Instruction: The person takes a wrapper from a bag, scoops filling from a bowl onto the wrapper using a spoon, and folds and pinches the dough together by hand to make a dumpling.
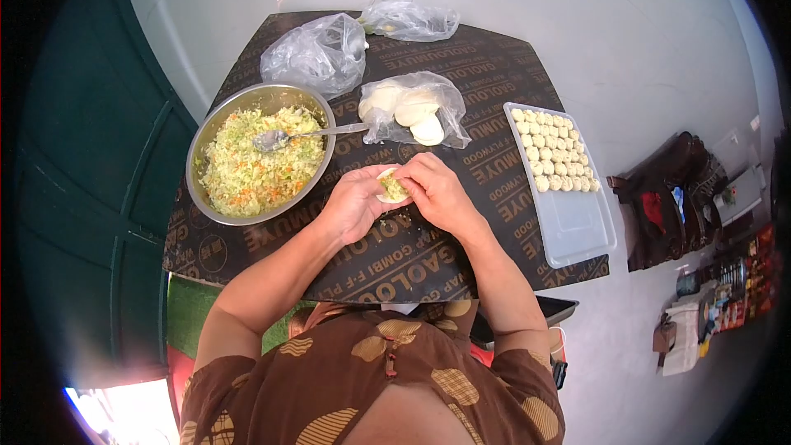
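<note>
A round dough wrapper (392, 197) with chopped green filling lies in my left hand (354, 204), whose fingers curl around its edge. My right hand (435, 191) pinches the wrapper's right rim. To the left of my hands, a metal bowl (200, 189) holds chopped vegetable filling (247, 166), and a metal spoon (270, 141) rests in it, its handle reaching over the rim. Beyond my hands, flat round wrappers (427, 129) stick out of an open plastic bag (449, 103).
On the table's right side, a white tray (577, 231) carries rows of small filled dumplings (556, 148) in its far half. Two clear plastic bags (317, 53) (412, 21) sit at the far edge. Dark furniture (676, 189) stands beyond the table on the right.
</note>
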